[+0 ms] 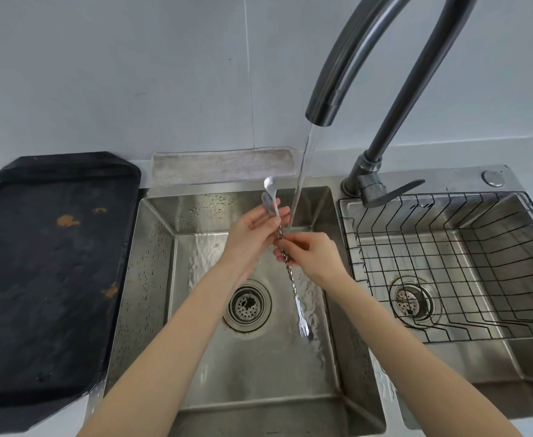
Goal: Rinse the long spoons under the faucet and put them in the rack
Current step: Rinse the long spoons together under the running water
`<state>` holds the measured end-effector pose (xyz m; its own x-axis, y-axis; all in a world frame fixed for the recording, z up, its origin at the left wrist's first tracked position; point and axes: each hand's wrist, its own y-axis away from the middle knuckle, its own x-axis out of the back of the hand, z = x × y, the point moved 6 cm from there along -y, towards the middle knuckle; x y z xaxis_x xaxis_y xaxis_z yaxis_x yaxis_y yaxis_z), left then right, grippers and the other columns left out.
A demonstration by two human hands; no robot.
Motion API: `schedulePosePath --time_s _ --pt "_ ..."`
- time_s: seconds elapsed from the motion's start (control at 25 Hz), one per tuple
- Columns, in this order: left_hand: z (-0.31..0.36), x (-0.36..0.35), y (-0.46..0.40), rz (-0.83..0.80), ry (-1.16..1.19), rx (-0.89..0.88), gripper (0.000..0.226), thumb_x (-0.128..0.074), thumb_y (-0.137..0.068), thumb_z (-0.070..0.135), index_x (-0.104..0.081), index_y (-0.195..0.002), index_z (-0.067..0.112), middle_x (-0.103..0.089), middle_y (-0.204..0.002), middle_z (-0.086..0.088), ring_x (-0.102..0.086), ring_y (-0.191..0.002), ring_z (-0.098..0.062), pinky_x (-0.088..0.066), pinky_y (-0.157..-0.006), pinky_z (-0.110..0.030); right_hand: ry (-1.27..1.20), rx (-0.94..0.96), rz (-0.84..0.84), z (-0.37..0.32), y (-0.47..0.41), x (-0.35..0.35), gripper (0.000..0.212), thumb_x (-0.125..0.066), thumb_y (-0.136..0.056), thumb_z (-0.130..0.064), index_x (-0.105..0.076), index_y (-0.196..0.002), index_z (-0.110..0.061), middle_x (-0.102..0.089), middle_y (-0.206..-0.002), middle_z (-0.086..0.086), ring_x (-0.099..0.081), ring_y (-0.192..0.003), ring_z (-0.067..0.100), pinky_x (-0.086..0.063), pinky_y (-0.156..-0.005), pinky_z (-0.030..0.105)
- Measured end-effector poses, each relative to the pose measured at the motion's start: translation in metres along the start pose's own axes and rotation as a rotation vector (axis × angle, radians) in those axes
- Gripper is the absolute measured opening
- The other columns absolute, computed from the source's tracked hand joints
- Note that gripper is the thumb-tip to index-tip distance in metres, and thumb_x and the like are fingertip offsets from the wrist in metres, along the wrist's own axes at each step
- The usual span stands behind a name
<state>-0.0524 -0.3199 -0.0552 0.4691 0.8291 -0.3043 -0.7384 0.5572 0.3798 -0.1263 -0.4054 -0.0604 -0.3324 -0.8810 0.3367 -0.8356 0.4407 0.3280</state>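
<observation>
Two long steel spoons with twisted stems are held together over the left sink basin. Their bowls stick up past my left hand, which lies half open against the upper stems. My right hand pinches the stems at mid-length; the forked ends hang down toward the basin floor. Water runs from the dark faucet and falls just right of the spoon bowls. The black wire rack sits in the right basin, holding nothing.
A black tray with orange stains lies on the counter to the left. A grey cloth is draped behind the left basin. The faucet lever points right. Each basin has a drain strainer.
</observation>
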Motion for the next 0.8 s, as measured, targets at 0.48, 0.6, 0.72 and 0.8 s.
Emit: schedulePosePath --time_s 0.48,0.6,0.72,0.8 --pt "-0.041 0.001 0.015 0.036 -0.077 0.266 0.011 -0.062 -0.082 0.016 -0.067 -0.091 0.012 -0.064 -0.081 -0.002 -0.062 -0.076 -0.011 -0.056 -0.064 -0.022 0.116 -0.024 0.056 0.013 0.009 0.004 0.024 -0.052 -0.089 -0.021 -0.07 -0.102 -0.012 -0.074 -0.092 0.013 -0.068 -0.085 0.022 -0.055 -0.086 0.038" --pt "-0.038 -0.003 0.015 0.061 -0.081 0.255 0.004 -0.065 -0.08 0.018 -0.064 -0.082 0.014 -0.067 -0.084 -0.002 -0.064 -0.081 -0.012 -0.055 -0.074 -0.027 0.14 -0.02 0.066 0.013 0.011 0.011 0.021 -0.055 -0.087 -0.024 -0.071 -0.099 -0.018 -0.073 -0.086 0.001 -0.062 -0.069 0.007 -0.051 -0.074 0.014" --pt "-0.031 -0.006 0.012 0.092 -0.111 0.206 0.006 -0.066 -0.079 0.019 -0.063 -0.074 0.018 -0.067 -0.083 0.0 -0.063 -0.082 -0.01 -0.053 -0.075 -0.027 0.137 -0.001 0.066 0.01 0.011 0.017 0.02 -0.058 -0.085 -0.026 -0.071 -0.098 -0.018 -0.066 -0.077 -0.008 -0.053 -0.06 -0.006 -0.04 -0.059 0.008" --pt "-0.028 -0.007 0.011 0.088 -0.113 0.184 0.004 -0.066 -0.079 0.021 -0.065 -0.075 0.019 -0.068 -0.085 0.001 -0.064 -0.082 -0.009 -0.053 -0.075 -0.025 0.104 0.008 0.088 0.007 0.011 0.019 0.02 -0.058 -0.085 -0.024 -0.071 -0.099 -0.017 -0.067 -0.08 -0.006 -0.055 -0.064 -0.004 -0.042 -0.063 0.012"
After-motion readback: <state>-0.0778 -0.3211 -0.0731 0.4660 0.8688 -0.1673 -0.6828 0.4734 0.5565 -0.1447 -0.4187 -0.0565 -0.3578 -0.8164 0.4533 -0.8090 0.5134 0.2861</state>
